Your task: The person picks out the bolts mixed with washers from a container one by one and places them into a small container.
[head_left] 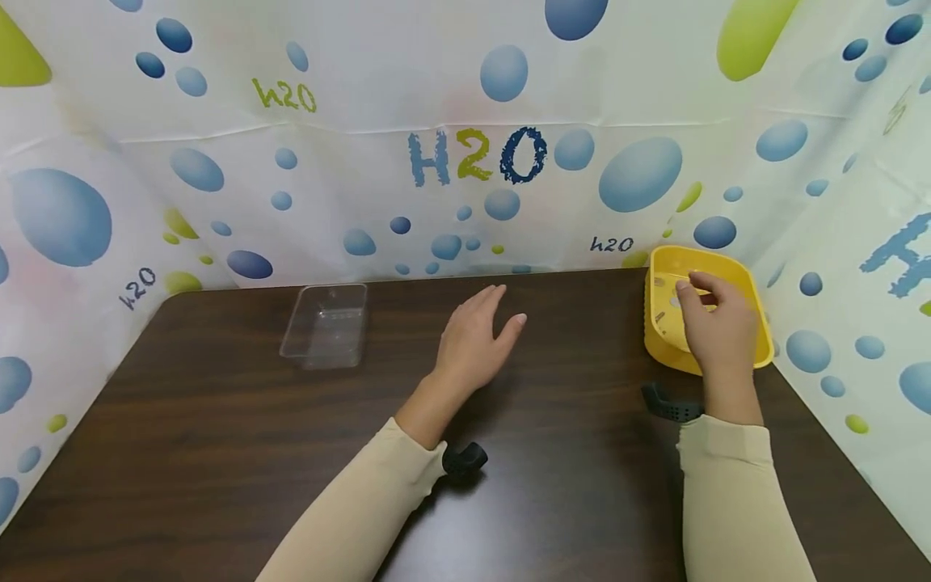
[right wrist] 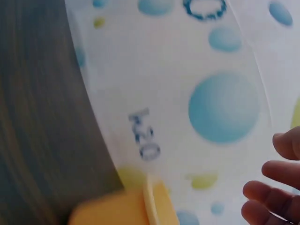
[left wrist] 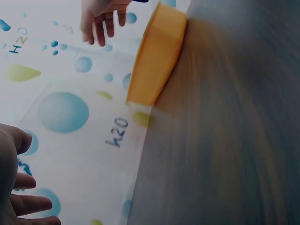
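Note:
My left hand hovers above the middle of the table with its fingers straight, its thumb apart and nothing in it. Over the yellow tub at the right is my right hand, fingers loosely bent. No object shows between the thumb and fingers in the right wrist view. Several small flat pieces lie in the tub, among them a pale round one and a dark narrow one; their kind is too small to tell. The hand hides part of the tub's inside.
A clear plastic container stands at the back left of the dark wooden table. Behind and beside the table hangs a white curtain with blue and green spots. A dark band sits on the left wrist.

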Tool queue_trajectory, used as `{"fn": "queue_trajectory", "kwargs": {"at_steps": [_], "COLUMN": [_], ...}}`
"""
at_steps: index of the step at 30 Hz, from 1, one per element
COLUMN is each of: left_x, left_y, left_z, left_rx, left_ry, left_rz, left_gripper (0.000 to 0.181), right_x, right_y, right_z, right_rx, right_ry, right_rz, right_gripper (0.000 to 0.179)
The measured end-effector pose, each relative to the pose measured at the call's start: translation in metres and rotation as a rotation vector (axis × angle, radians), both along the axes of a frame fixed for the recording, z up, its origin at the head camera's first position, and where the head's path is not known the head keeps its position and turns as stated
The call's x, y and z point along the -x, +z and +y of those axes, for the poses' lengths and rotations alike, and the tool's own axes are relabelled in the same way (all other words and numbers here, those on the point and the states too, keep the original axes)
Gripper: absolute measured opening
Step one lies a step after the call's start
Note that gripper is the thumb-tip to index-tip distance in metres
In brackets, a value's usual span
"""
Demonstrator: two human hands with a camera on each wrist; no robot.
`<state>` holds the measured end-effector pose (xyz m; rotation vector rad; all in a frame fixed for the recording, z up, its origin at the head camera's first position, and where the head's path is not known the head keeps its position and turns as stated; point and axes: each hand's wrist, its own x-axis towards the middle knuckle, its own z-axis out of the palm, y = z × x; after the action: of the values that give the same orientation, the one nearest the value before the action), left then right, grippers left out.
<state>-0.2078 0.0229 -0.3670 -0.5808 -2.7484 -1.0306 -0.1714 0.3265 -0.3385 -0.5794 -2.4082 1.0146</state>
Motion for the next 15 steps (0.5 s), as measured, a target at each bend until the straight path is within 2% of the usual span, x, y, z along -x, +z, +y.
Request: {"fn": "queue_trajectory", "kwargs": {"at_steps": [10, 15], "left_x": [-0.008, -0.009], "left_y": [-0.004, -0.007], "left_z": [0.046, 0.069], "left_rx": [-0.087, -0.129], "left_ry": [-0.059, -0.085], "left_rz": [-0.093, -0.128], "left_gripper": [0.051, 0.048], "right_x": [-0.025, -0.032], "right_y": [-0.003, -0.012], "right_z": [0.07, 0.092], "right_rx": [0.079, 0.142], "right_ry": [-0.173, -0.185], "right_rz": [-0.142, -0.227], "right_gripper": [0.061, 0.064]}}
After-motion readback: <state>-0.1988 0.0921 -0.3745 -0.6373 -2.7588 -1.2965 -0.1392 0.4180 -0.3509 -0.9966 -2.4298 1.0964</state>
